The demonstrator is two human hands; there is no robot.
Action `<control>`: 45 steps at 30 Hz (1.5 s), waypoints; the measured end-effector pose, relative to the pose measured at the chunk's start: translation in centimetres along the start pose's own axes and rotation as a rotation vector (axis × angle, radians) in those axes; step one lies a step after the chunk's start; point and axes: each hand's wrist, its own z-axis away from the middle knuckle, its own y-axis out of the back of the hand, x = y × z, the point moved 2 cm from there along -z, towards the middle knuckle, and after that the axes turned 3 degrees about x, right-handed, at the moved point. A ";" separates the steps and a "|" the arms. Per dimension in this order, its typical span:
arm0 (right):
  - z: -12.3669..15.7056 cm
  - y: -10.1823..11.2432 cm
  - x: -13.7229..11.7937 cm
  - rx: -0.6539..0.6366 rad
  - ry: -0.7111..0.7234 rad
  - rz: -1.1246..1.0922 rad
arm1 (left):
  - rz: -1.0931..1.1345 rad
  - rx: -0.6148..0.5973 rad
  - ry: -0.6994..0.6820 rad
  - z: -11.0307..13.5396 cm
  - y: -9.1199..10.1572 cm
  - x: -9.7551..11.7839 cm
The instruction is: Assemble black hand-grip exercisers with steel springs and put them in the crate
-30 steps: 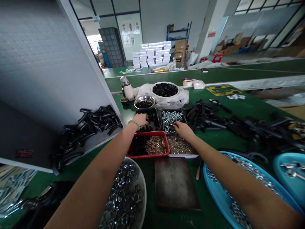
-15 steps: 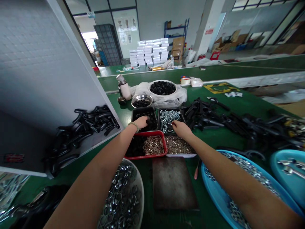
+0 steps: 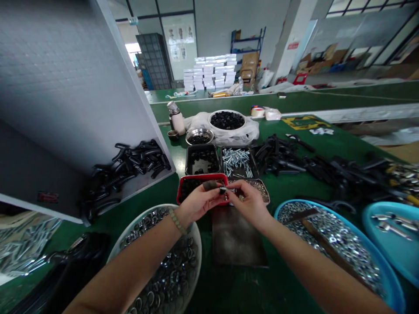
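My left hand (image 3: 200, 203), with a beaded bracelet at the wrist and a dark cover on one finger, pinches a small black plastic piece (image 3: 223, 190). Fingertip to fingertip with it, my right hand (image 3: 250, 205) pinches a silver screw (image 3: 231, 190) against that piece. Both hands hover over the front edge of the red tray (image 3: 180, 192) and a tray of small brass-coloured parts (image 3: 263, 192). Behind them stand a black tray of black pieces (image 3: 203, 166) and another black tray with silver screws (image 3: 236, 160).
A dark metal plate (image 3: 239, 240) lies in front of me. At left is a basin of metal rings (image 3: 197, 257); at right, a blue basin (image 3: 397, 283) of nuts with a hammer (image 3: 322, 239) on top. Black handle-like parts (image 3: 278, 155) are heaped at back right.
Both hands have left the two black trays and come together nearer to me, above the front trays. The black piece and the screw now meet between my fingertips.
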 end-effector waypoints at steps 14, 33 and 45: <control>8.7 0.0 -2.7 -0.042 0.274 0.201 | -0.016 -0.033 -0.322 7.8 -2.5 -7.1; 16.3 -2.9 -1.6 -0.143 -0.705 -0.574 | -0.010 0.126 0.017 13.4 0.0 -11.2; 17.0 -1.4 -1.4 -0.187 -0.408 -0.371 | -1.909 0.327 -0.602 9.7 9.1 -4.2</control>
